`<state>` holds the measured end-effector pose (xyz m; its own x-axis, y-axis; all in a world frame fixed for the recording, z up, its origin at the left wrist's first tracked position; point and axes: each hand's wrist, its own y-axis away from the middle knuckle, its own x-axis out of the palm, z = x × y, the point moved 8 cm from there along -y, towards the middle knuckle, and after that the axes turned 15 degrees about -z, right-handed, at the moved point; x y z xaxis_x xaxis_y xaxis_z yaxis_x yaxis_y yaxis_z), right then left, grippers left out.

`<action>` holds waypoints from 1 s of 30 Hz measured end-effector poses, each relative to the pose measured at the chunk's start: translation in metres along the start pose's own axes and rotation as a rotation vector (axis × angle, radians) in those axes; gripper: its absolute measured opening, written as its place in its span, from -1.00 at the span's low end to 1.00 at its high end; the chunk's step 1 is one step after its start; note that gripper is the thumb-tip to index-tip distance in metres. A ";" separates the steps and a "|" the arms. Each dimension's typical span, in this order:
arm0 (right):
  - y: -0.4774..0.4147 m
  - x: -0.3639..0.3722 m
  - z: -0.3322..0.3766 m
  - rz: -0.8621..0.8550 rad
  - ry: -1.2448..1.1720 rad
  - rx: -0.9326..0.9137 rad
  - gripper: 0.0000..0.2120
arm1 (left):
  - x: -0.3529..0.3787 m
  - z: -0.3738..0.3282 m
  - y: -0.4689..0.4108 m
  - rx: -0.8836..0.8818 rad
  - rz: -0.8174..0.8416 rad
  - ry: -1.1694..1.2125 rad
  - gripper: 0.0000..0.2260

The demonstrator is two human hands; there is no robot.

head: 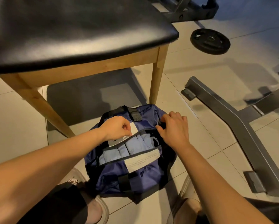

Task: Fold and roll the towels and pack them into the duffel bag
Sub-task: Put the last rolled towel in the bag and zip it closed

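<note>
A navy duffel bag (pixel 145 177) lies on the tiled floor between my feet, its top zip partly open. Several light blue rolled towels (pixel 132 148) lie side by side inside the opening. My left hand (pixel 117 126) pinches the far edge of the bag's opening at a white label. My right hand (pixel 174 128) is closed on the zip pull at the right end of the opening. Black strap handles cross the bag front and back.
A wooden chair with a black padded seat (pixel 74 29) stands just beyond the bag, its legs close to it. A grey metal bench frame (pixel 232 123) lies on the floor to the right. A black weight plate (pixel 210 41) lies farther back.
</note>
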<state>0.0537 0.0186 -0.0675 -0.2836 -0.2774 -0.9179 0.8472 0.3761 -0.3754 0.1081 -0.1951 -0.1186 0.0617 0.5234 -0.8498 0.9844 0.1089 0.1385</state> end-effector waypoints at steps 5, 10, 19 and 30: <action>-0.002 0.026 -0.012 0.103 0.063 0.077 -0.64 | 0.001 -0.003 -0.003 -0.015 0.006 -0.022 -0.86; -0.009 0.025 -0.017 0.102 0.029 0.031 -0.73 | 0.003 0.000 -0.007 -0.061 0.015 -0.010 -0.81; -0.010 0.032 -0.011 0.151 0.082 -0.069 -0.77 | 0.003 -0.006 -0.015 -0.091 0.060 -0.051 -0.79; -0.003 0.046 -0.071 0.335 -0.993 0.960 -0.85 | 0.001 -0.038 -0.029 -0.163 0.128 0.038 -0.79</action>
<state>0.0060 0.0671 -0.1179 0.0767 -0.9430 -0.3238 0.8954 -0.0778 0.4385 0.0736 -0.1654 -0.1044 0.1753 0.5726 -0.8009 0.9291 0.1729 0.3270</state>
